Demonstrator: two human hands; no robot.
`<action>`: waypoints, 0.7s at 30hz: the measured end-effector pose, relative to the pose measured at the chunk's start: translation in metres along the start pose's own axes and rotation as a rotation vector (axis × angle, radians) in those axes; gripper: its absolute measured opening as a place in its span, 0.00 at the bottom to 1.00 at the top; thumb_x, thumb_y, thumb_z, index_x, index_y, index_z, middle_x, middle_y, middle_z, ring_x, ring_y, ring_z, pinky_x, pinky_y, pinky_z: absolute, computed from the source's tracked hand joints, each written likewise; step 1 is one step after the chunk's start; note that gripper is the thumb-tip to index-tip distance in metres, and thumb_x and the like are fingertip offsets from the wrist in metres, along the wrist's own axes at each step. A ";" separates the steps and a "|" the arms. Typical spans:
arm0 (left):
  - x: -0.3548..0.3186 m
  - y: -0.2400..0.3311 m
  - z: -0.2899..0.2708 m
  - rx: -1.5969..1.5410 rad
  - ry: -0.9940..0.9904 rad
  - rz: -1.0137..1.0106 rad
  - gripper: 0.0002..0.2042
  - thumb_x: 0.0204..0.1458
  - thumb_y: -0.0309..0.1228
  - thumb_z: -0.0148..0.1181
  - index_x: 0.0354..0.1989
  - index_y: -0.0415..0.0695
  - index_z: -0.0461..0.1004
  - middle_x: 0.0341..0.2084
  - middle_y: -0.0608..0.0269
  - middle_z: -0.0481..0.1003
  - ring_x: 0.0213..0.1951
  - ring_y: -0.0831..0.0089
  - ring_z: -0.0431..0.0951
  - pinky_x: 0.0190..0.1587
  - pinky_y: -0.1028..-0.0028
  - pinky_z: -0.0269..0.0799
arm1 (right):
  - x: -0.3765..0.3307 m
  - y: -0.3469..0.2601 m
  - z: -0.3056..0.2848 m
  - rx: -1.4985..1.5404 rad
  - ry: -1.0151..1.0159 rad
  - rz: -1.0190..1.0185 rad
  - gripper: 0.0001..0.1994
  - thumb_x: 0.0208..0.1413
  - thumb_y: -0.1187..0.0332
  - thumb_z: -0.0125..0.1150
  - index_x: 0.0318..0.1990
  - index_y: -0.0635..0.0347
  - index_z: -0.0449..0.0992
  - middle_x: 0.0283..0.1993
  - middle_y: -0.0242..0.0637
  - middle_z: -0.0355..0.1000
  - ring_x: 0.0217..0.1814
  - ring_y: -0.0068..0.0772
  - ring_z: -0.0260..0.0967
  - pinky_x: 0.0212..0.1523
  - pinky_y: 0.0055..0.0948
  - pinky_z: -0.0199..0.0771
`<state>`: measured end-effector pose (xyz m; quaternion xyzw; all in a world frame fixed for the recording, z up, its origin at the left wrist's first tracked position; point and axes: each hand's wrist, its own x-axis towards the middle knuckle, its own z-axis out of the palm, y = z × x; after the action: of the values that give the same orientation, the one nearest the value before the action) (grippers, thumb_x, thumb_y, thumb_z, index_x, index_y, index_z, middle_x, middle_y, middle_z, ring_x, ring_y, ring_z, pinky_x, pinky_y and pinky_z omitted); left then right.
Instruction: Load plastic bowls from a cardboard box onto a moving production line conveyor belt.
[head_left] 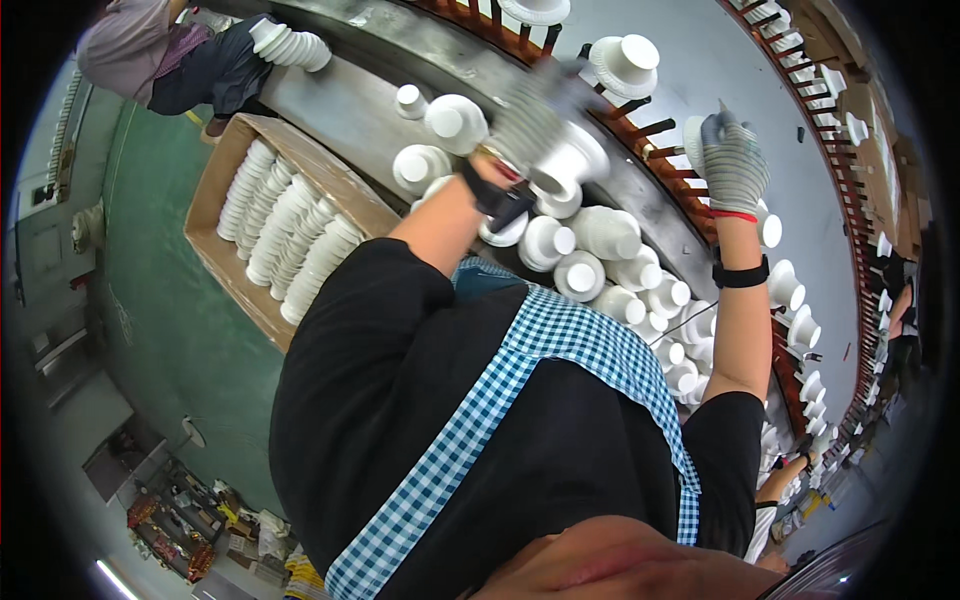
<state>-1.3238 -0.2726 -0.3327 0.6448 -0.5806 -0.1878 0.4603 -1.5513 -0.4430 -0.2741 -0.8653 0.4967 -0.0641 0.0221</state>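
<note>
Left fingers (525, 125) clasp a white cup (568, 162) below them; right fingers (730, 150) pinch a white dish (694, 140).

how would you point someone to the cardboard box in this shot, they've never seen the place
Start at the long grey workbench crowded with upturned white bowls. The cardboard box sits against its left edge, over the green floor. It is the only brown container here, open-topped and packed with rows of stacked white dishes lying on their sides.
</note>
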 end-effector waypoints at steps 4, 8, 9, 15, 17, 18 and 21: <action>-0.006 -0.100 -0.160 0.161 0.300 -0.269 0.20 0.48 0.36 0.61 0.47 0.39 0.71 0.38 0.53 0.76 0.40 0.62 0.78 0.44 0.66 0.73 | 0.005 -0.036 0.003 -0.114 0.094 -0.042 0.11 0.56 0.56 0.52 0.38 0.51 0.75 0.37 0.47 0.71 0.34 0.54 0.73 0.33 0.49 0.73; -0.031 -0.213 -0.228 0.237 0.151 -0.732 0.21 0.47 0.41 0.62 0.45 0.38 0.74 0.38 0.45 0.77 0.41 0.57 0.79 0.43 0.61 0.73 | 0.019 -0.057 0.007 -0.107 0.026 -0.063 0.12 0.57 0.56 0.51 0.38 0.51 0.75 0.39 0.50 0.70 0.35 0.56 0.72 0.35 0.50 0.72; -0.046 -0.237 -0.233 0.648 -0.020 -0.628 0.22 0.47 0.43 0.62 0.46 0.38 0.73 0.38 0.42 0.77 0.42 0.54 0.79 0.44 0.60 0.73 | 0.022 -0.064 0.009 -0.096 0.045 -0.081 0.12 0.57 0.56 0.51 0.38 0.51 0.75 0.39 0.50 0.70 0.35 0.56 0.72 0.35 0.50 0.72; -0.082 -0.307 -0.156 0.702 -0.422 -0.973 0.24 0.59 0.44 0.41 0.57 0.40 0.66 0.52 0.47 0.72 0.52 0.53 0.73 0.54 0.58 0.67 | 0.038 -0.113 0.006 -0.113 0.018 -0.045 0.12 0.57 0.56 0.53 0.39 0.52 0.71 0.39 0.49 0.69 0.36 0.56 0.71 0.33 0.48 0.73; -0.077 -0.298 -0.142 0.544 -0.369 -1.007 0.25 0.62 0.44 0.35 0.57 0.39 0.67 0.54 0.48 0.70 0.54 0.52 0.71 0.58 0.58 0.62 | 0.044 -0.133 -0.012 -0.259 0.171 -0.169 0.13 0.55 0.56 0.54 0.39 0.55 0.71 0.39 0.48 0.68 0.38 0.53 0.71 0.33 0.46 0.75; -0.072 -0.292 -0.143 0.450 -0.431 -1.013 0.25 0.62 0.43 0.34 0.60 0.39 0.63 0.55 0.47 0.69 0.56 0.55 0.70 0.59 0.61 0.60 | 0.051 -0.143 -0.023 -0.207 0.118 -0.110 0.13 0.55 0.56 0.55 0.39 0.55 0.71 0.39 0.48 0.68 0.40 0.52 0.71 0.36 0.46 0.74; -0.071 -0.266 -0.160 0.433 -0.313 -0.981 0.30 0.51 0.46 0.54 0.58 0.38 0.62 0.48 0.41 0.73 0.51 0.48 0.73 0.53 0.57 0.67 | 0.051 -0.173 -0.053 -0.147 -0.165 0.065 0.16 0.53 0.56 0.57 0.44 0.55 0.70 0.43 0.48 0.67 0.44 0.49 0.71 0.42 0.43 0.73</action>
<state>-1.0646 -0.1729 -0.4889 0.8837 -0.2990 -0.3501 0.0843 -1.3842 -0.3983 -0.1993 -0.8505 0.5241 0.0446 0.0016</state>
